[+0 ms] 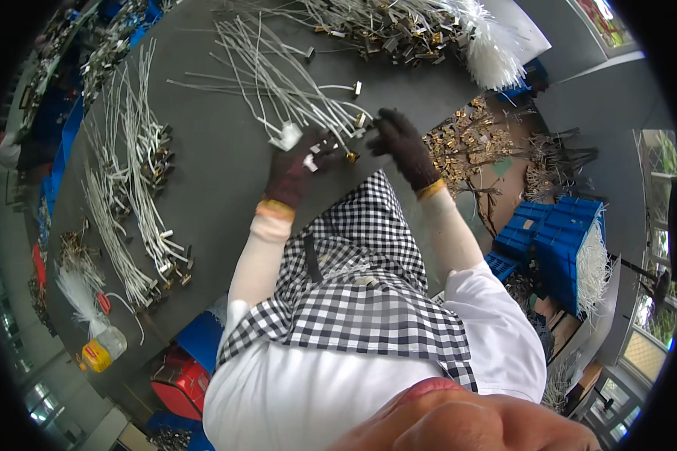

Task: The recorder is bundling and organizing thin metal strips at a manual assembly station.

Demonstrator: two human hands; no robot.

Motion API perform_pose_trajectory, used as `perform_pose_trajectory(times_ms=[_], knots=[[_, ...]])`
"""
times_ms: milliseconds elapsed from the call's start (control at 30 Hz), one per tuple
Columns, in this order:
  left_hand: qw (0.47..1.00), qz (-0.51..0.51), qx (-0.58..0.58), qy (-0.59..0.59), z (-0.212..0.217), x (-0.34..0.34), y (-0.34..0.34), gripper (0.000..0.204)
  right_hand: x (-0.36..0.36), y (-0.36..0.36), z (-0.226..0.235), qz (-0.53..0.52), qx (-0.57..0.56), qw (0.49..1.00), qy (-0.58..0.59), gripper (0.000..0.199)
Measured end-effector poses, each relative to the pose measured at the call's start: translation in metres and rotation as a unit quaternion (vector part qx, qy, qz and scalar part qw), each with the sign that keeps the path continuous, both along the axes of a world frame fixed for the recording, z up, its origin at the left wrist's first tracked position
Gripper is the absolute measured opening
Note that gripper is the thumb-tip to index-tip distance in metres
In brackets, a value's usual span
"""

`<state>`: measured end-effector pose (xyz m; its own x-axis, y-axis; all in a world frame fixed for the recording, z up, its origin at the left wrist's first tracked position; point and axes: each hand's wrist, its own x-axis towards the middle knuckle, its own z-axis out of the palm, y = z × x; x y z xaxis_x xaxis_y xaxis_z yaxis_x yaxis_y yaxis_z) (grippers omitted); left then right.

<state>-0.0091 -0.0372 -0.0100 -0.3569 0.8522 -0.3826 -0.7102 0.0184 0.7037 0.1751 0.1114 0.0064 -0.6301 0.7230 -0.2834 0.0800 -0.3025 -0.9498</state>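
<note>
My left hand, in a dark knitted glove with a yellow cuff, is closed on white cable connectors at the near end of a loose bundle of thin white cables. A larger white connector piece shows just beyond its fingers. My right hand, gloved the same way, has its thumb and fingers apart, close to a metal-tipped cable end. Whether its fingertips touch that end is hard to tell. Another gold-coloured cable tip points toward me between the hands.
The grey table carries more white cables on the left and a big heap with metal plugs at the far side. Gold-coloured connectors lie on the right. Blue crates stand at right; a bottle sits at the near left edge.
</note>
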Motion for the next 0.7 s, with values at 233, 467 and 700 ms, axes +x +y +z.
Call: perform_pose_trajectory(times_ms=[233, 467, 700], knots=[[0.974, -0.083, -0.025, 0.21, 0.026, -0.003, -0.025, 0.039, -0.023, 0.197, -0.091, -0.141, 0.019, 0.99, -0.012, 0.043], [0.993, -0.114, -0.01, 0.0, 0.034, 0.021, -0.003, 0.031, -0.044, 0.232, -0.114, -0.26, 0.024, 0.965, 0.039, 0.036], [0.985, -0.13, 0.018, -0.111, 0.031, 0.04, 0.024, 0.029, -0.024, 0.232, -0.118, -0.226, 0.297, 0.89, -0.261, 0.041]])
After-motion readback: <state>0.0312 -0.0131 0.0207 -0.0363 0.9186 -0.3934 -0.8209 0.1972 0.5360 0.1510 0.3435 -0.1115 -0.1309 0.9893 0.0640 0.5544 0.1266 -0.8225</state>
